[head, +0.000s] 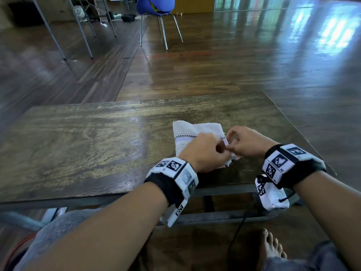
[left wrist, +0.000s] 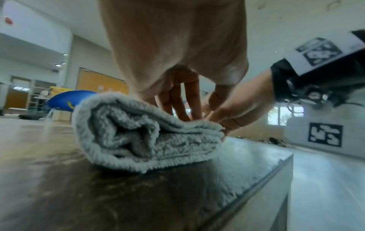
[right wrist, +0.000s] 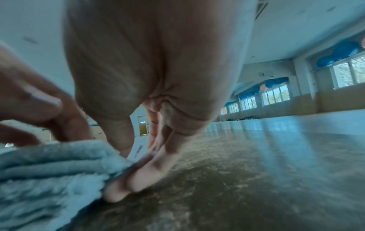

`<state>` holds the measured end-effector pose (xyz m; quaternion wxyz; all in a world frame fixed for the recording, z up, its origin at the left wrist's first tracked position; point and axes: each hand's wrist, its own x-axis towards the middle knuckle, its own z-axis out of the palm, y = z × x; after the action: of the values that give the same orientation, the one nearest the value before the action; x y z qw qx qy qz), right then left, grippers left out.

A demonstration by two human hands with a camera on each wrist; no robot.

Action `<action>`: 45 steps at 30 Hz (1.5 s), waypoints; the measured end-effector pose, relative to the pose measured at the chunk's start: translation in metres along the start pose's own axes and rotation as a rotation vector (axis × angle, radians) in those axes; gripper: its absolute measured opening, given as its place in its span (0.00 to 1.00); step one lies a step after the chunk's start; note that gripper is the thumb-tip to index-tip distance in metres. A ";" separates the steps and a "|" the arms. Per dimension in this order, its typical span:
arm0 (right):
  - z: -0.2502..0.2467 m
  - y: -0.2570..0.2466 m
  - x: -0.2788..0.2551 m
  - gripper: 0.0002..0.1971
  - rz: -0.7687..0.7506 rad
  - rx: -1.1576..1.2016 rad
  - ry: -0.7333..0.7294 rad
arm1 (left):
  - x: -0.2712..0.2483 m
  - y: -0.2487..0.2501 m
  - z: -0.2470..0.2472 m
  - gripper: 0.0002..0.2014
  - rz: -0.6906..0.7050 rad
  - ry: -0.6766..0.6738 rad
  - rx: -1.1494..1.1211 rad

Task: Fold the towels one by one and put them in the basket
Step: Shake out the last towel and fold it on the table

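Observation:
A white towel [head: 187, 132], folded into a thick square with a checked stripe, lies on the right part of the wooden table [head: 78, 143]. Both hands meet at its near right corner. My left hand [head: 207, 151] curls over the top, fingertips [left wrist: 177, 107] down on the upper layer [left wrist: 148, 137] and seeming to pinch it. My right hand [head: 244, 141] holds the towel's right edge [right wrist: 59, 164], thumb on top and fingers [right wrist: 142, 176] tucked beneath against the table. No basket is in view.
The table's right edge [head: 297, 132] runs close beside my right hand, the near edge just below both wrists. A blue chair [head: 154, 4] and metal legs [head: 82, 30] stand on the floor beyond. A bare foot [head: 271, 245] is under the table.

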<state>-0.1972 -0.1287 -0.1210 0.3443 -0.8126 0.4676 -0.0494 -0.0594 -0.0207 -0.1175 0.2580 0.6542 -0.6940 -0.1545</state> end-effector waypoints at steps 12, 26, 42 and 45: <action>0.054 -0.029 0.006 0.30 -0.285 -0.353 -0.056 | -0.006 -0.052 0.014 0.34 -0.309 -0.214 0.292; 0.056 -0.013 0.008 0.37 -0.019 -0.304 -0.076 | 0.003 -0.086 0.006 0.35 -0.467 -0.208 0.177; 0.049 -0.024 0.007 0.40 -0.001 -0.243 -0.058 | 0.010 -0.050 -0.023 0.17 -0.685 0.251 -0.058; 0.039 -0.038 0.006 0.42 0.064 -0.038 -0.011 | 0.012 -0.038 -0.048 0.15 -0.659 0.241 -0.384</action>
<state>-0.1507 -0.1011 -0.1293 0.3327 -0.8040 0.4921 -0.0250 -0.0015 -0.0303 -0.0972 0.3919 0.7951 -0.3700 -0.2782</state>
